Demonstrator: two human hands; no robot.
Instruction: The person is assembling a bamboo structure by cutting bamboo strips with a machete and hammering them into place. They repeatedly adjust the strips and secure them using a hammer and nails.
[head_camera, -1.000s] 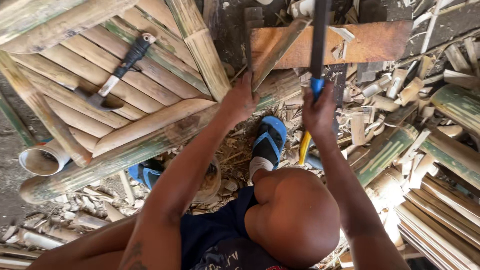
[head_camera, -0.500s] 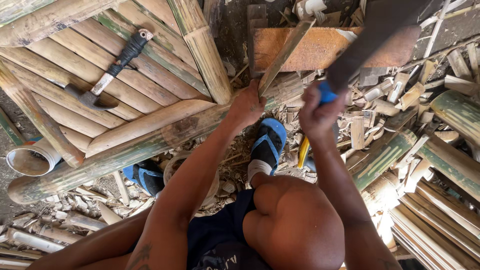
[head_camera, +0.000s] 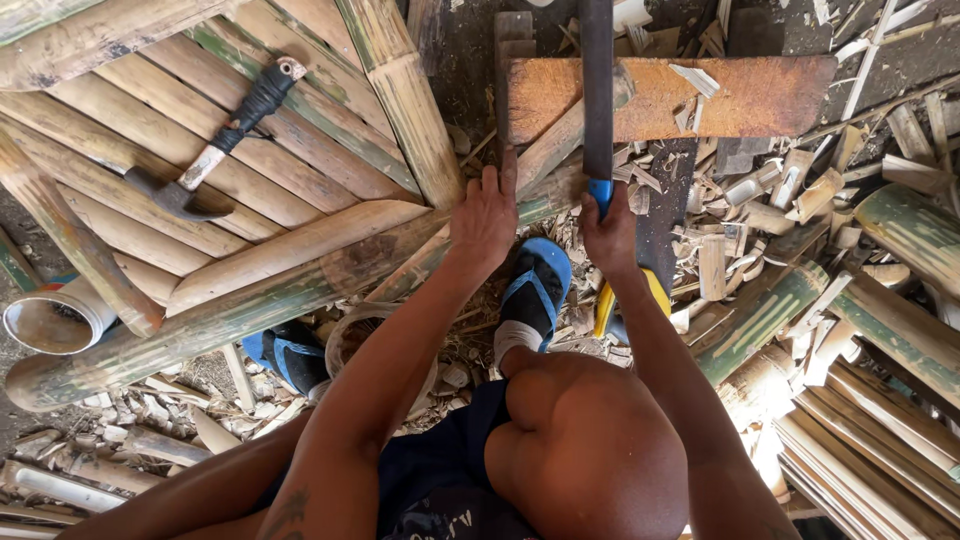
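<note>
Two blue sandals (head_camera: 535, 290) lay among bamboo chips. One hammer (head_camera: 215, 145) rested on the bamboo panel (head_camera: 130, 190). The right hand (head_camera: 612, 235) was clamped around the machete (head_camera: 598, 90) above one wooden block (head_camera: 760, 95); the left hand (head_camera: 485, 215), fingers together, pressed a bamboo strip (head_camera: 550, 150).

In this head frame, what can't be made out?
- Blade in the right hand: tip cut off by top edge.
- Bamboo strip under the left hand: lower end hidden by hand.
- Hammer head: shadowed, shape unclear.
- Right foot: hidden behind knee.
</note>
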